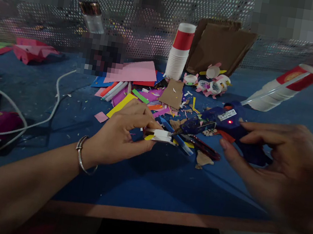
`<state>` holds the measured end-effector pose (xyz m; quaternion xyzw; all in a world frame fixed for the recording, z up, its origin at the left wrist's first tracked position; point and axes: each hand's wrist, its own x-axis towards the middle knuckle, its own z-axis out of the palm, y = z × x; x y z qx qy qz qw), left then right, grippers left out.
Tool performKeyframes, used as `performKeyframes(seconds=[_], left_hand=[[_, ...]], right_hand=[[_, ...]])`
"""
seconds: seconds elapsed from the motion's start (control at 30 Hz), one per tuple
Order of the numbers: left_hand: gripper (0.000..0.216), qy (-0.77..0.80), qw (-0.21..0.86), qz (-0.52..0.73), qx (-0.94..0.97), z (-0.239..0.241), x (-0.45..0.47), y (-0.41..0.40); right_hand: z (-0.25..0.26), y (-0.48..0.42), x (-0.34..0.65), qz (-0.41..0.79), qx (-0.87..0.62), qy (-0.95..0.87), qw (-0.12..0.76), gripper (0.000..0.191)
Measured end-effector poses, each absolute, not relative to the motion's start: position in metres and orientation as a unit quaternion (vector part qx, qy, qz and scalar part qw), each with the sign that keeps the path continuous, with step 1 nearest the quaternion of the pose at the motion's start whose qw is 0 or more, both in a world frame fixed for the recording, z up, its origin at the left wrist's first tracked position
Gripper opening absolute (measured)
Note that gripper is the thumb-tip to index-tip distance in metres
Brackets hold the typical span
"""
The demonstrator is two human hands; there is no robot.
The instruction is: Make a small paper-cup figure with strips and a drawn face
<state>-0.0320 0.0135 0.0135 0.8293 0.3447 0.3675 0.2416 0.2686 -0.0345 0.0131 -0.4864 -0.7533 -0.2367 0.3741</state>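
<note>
"Two hands on my feed, both occupied. What does the left hand (120,133) have?"

"Some small white piece (162,135), raised over the middle of the bench (162,193), well back from its front edge. I see that grip pinched together on the piece's left end, thumb below, fingers above."

"And the right hand (288,165)?"

"Clasped about the rear of a blue glue gun (229,118), its red light showing. The nozzle (177,131) points at the white piece's right end (touching or just short, I can't tell from here)."

"How would the piece handle, do you think?"

"Light, I'd say, and fairly stiff if it's cup paper, as it looks. I'd judge it easy to crush, so I'd pinch gently at the end away from the nozzle, which is probably hot."

"The gun?"

"Heavier, I'd guess, and hard-shelled. I'd hold it by the handle."

"Anything near?"

"Paper scraps (122,105) spread toward the bench's back edge, small cup figures (214,87) by the cardboard (221,48), and one cup stack (282,89) toward the right end."
</note>
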Motion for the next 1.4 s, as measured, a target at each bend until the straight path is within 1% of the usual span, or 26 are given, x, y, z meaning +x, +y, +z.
performKeyframes(seconds=[0.13, 0.5, 0.7, 0.87, 1.0, 1.4], left_hand=[[0.010, 0.328, 0.232, 0.368, 0.839, 0.0134, -0.0319, 0.0130], [0.010, 0.331, 0.241, 0.355, 0.840, 0.0129, -0.0311, 0.0122], [0.011, 0.311, 0.216, 0.359, 0.853, 0.0108, -0.0321, 0.0125], [0.013, 0.312, 0.194, 0.341, 0.865, 0.0096, -0.0331, 0.0117], [0.013, 0.306, 0.192, 0.343, 0.867, 0.0104, -0.0329, 0.0114], [0.010, 0.300, 0.190, 0.342, 0.870, 0.0116, -0.0320, 0.0118]], right_hand=[[0.0110, -0.0345, 0.2691, -0.241, -0.485, -0.754, 0.372, 0.020], [0.0118, -0.0368, 0.2654, -0.243, -0.468, -0.767, 0.366, 0.027], [0.0122, -0.0354, 0.2661, -0.242, -0.461, -0.776, 0.357, 0.029], [0.0104, -0.0302, 0.2707, -0.257, -0.422, -0.783, 0.378, 0.028], [0.0096, -0.0291, 0.2734, -0.265, -0.413, -0.785, 0.377, 0.031], [0.0099, -0.0286, 0.2732, -0.255, -0.402, -0.793, 0.380, 0.030]])
